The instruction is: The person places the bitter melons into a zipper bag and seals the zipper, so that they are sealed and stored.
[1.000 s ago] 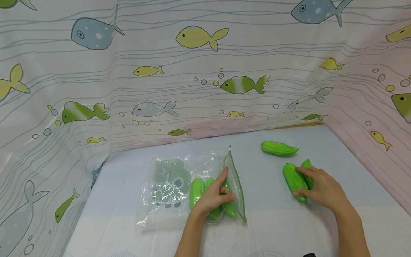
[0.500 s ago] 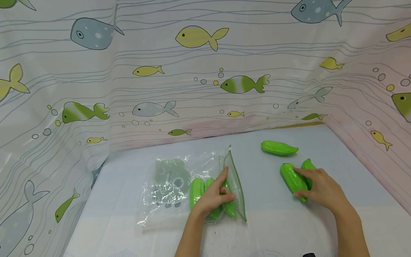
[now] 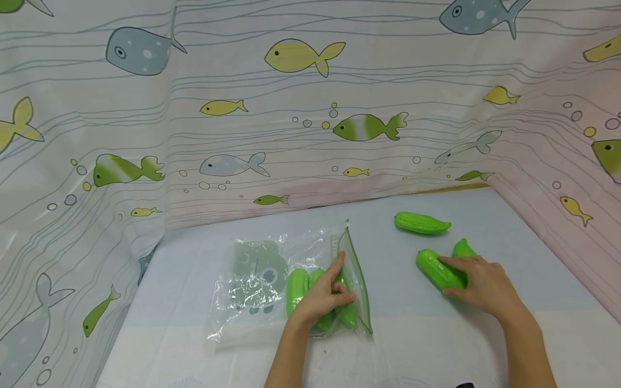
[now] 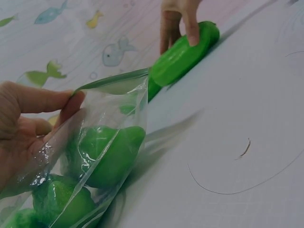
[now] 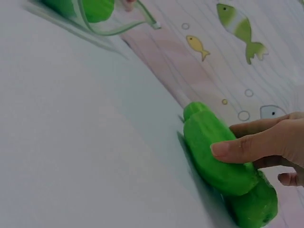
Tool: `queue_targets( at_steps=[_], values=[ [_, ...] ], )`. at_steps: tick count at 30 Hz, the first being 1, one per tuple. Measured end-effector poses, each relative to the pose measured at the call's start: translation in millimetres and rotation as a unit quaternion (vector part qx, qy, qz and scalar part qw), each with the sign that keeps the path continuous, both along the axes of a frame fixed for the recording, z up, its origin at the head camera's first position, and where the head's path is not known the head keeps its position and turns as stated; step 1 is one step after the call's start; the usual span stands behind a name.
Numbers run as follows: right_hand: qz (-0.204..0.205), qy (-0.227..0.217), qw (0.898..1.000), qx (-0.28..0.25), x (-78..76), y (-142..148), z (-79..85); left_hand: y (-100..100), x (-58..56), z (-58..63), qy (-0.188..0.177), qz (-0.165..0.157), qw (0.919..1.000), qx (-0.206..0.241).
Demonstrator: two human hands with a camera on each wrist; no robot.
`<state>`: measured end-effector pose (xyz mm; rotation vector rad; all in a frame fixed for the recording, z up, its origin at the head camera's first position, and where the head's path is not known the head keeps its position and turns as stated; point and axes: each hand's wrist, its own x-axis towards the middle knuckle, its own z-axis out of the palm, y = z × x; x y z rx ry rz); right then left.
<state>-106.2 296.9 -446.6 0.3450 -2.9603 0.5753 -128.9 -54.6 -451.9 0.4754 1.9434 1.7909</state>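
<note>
A clear zip bag (image 3: 218,320) with a green zip edge and a printed cartoon lies on the table. Several bright green, gourd-shaped vegetables (image 3: 297,288) are inside it. My left hand (image 3: 320,302) lies over the bag's mouth; thumb and finger pinch its rim in the left wrist view. To the right, my right hand (image 3: 485,283) grips one green gourd (image 3: 434,265) across its middle, thumb on the near side. A second gourd (image 3: 463,248) lies right beside it, partly hidden by that hand. Both also show in the right wrist view, the held gourd (image 5: 209,152) overlapping the other.
Another green gourd (image 3: 421,223) lies farther back on the white-and-blue table (image 3: 204,361). Fish-printed curtains (image 3: 291,151) enclose the back and sides. A small dark object (image 3: 466,385) shows at the bottom edge.
My right hand has shifted slightly left, and the gripped gourd has turned and swung leftward at its far end. The left hand and the bag have stayed in place.
</note>
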Motion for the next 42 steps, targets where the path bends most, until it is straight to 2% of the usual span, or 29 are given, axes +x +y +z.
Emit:
queue_targets(
  at_steps=[10, 25, 42],
  values=[
    [0.004, 0.009, 1.0, 0.015, -0.1, -6, -3.3, 1, 0.2, 0.4, -0.003, 0.006, 0.9999, -0.007],
    [0.014, 0.015, 1.0, -0.007, -0.6, -9, -7.9, 0, 1.6, 0.4, -0.008, 0.01, 0.9999, -0.004],
    [0.012, 0.018, 0.999, -0.03, 1.2, -12, 0.7, 1, 1.9, -0.9, -0.01, 0.01, 0.9999, -0.002]
  ],
)
